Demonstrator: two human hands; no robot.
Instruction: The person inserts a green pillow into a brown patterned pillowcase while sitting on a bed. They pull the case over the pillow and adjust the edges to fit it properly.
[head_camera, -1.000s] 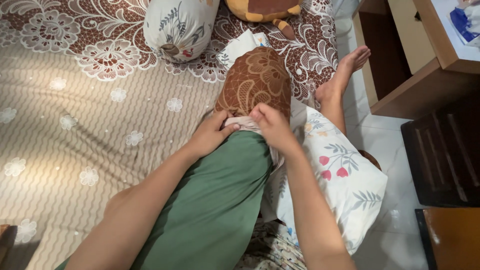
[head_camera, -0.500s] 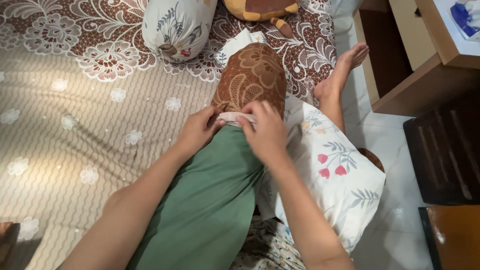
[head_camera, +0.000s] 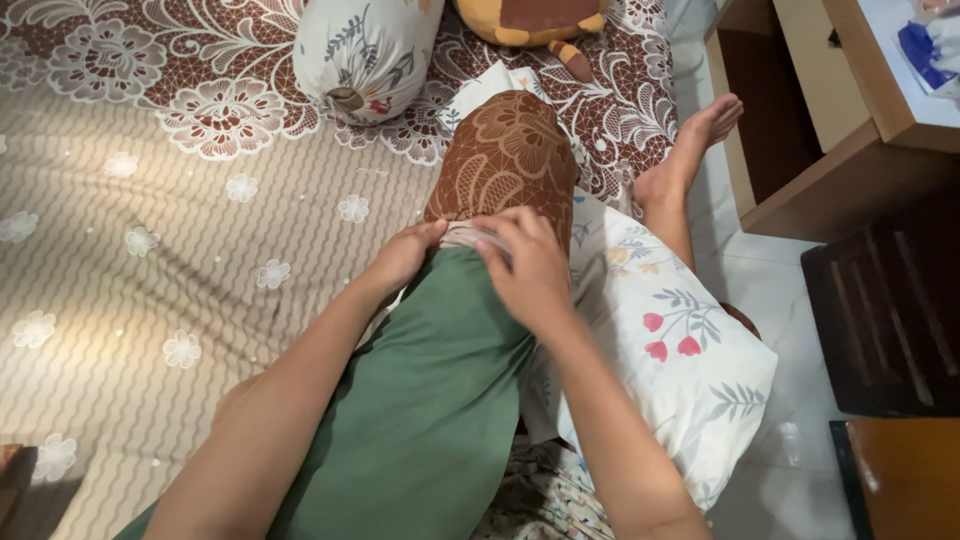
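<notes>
Hands working a bolster: left hand (head_camera: 405, 258) and right hand (head_camera: 530, 262) are pinching the green cover (head_camera: 430, 400) hem, brown lace-print bolster (head_camera: 508, 160) lying just beyond fingertips, steadying fabric.

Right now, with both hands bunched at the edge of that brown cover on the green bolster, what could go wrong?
Both the left hand and the right hand grip the brown cover only at its bunched hem, so a hard tug might strain the seam or slip from the fingers. The green bolster lies across the lap, unsupported at the sides, and could roll toward the floral pillow, which overhangs the bed edge and might slide to the floor.
</notes>
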